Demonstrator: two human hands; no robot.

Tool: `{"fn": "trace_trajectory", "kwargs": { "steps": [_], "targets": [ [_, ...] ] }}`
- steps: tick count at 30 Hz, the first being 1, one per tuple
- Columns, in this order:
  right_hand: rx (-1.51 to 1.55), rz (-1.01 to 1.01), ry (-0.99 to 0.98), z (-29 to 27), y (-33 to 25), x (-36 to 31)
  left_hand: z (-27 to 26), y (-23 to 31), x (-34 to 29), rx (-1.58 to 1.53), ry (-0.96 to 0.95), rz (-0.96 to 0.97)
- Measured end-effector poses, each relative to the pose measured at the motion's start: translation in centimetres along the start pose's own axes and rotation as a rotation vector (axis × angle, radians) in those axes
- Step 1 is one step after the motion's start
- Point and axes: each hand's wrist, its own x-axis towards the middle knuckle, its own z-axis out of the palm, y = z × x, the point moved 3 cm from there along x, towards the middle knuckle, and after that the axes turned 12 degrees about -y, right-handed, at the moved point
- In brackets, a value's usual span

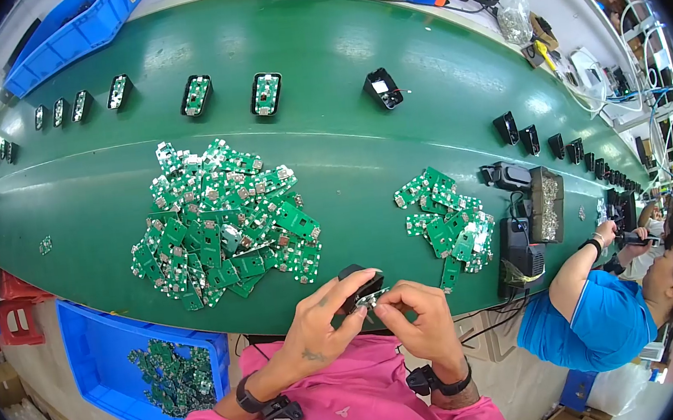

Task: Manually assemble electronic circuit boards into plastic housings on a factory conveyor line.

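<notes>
At the table's front edge, my left hand is closed round a small black plastic housing, held tilted. A small circuit board shows at the housing's mouth. My right hand pinches at this board, its thumb and forefinger pressed together; the fingertips partly hide the contact. Beyond my left hand lies a large heap of green circuit boards. A smaller heap of boards lies beyond my right hand.
Housings with boards in them stand in a row at the far left; an open housing and others continue rightward. Near the right are a tray of small metal parts and a black device. A blue bin sits lower left. A co-worker works at right.
</notes>
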Motion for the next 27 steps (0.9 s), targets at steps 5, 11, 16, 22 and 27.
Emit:
{"fn": "trace_trajectory", "kwargs": {
  "steps": [5, 11, 16, 22, 27],
  "targets": [
    [-0.002, 0.006, -0.037, 0.01, -0.04, -0.26, 0.09, -0.21, -0.21, 0.012, -0.039, -0.001],
    [-0.032, 0.018, -0.063, -0.05, -0.07, -0.41, 0.26, -0.42, -0.39, -0.01, -0.052, -0.021],
    [-0.059, 0.043, -0.06, -0.08, -0.16, -0.49, 0.39, -0.44, -0.41, 0.009, -0.041, -0.012],
    [-0.079, 0.034, -0.055, 0.14, 0.15, -0.48, 0.53, -0.53, -0.55, -0.018, -0.025, -0.029],
    [-0.09, 0.025, -0.069, 0.06, 0.15, -0.54, 0.48, -0.48, -0.51, 0.007, -0.049, -0.043]
  ]
}}
